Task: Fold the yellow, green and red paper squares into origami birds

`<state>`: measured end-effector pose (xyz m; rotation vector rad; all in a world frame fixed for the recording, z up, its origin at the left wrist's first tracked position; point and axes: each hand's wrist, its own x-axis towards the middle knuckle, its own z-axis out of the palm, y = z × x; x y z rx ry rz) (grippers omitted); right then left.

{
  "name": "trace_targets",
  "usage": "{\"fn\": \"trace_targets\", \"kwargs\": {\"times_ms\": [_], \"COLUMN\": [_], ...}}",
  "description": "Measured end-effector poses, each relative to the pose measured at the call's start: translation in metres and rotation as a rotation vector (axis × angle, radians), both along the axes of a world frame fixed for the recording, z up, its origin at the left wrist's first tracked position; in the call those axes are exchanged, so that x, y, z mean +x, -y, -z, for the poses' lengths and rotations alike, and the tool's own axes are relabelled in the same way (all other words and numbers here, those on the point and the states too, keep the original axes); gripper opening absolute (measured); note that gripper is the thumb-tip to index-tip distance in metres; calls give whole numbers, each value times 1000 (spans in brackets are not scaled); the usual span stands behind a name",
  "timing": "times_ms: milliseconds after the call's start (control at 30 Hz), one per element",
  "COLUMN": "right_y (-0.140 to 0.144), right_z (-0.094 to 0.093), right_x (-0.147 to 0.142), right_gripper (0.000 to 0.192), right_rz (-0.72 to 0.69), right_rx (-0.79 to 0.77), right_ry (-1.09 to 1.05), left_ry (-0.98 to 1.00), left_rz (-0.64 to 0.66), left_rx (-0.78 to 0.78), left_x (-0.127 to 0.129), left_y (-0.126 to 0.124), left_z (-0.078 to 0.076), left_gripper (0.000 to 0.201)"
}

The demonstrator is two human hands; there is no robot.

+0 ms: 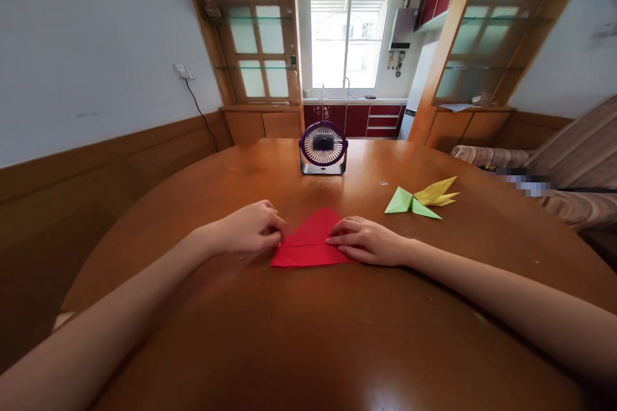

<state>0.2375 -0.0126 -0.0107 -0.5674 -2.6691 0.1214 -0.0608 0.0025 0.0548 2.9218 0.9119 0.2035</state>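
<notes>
Forearms reach in from the lower left and lower right of the frame across a glossy round wooden table (308, 334) and meet just below the middle. Only the head view shows any of this.

Left hand (250, 228) is curled, its fingertips bunched and pressing on the left edge of a red paper (308, 245); whether it pinches a layer or only bears down I cannot tell. Right hand (369, 241) lies flatter, fingers together and extended, pressing the right side of the same sheet.

Risks, as I judge them: the tabletop is polished, so the sheet could slide under uneven pressure and the layers drift out of line before a crease sets. A purple desk fan (322, 148) stands in the upper centre, facing the hands; if it is blowing, which I cannot tell, a loose flap could lift. Pressing with bunched fingertips may leave a crooked or doubled crease.

Red paper sits flat on the table between both hands, centre of the frame. It is already folded into a triangular shape, apex pointing away towards the fan, with a horizontal crease line across its lower part and a band below it.

To the right of centre lie a green folded figure (409, 203) and a yellow folded figure (436, 192), touching each other, well apart from the hands.
</notes>
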Motion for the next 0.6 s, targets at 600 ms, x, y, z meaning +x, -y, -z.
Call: {"fn": "trace_targets", "kwargs": {"times_ms": [600], "right_y": [0], "right_z": [0], "right_x": [2], "right_gripper": [25], "right_rz": [-26], "right_rx": [-162], "right_ry": [-141], "left_ry": [-59], "left_rz": [63], "left_rx": [55], "left_x": [64], "left_y": [-46], "left_z": [69], "left_gripper": [53]}}
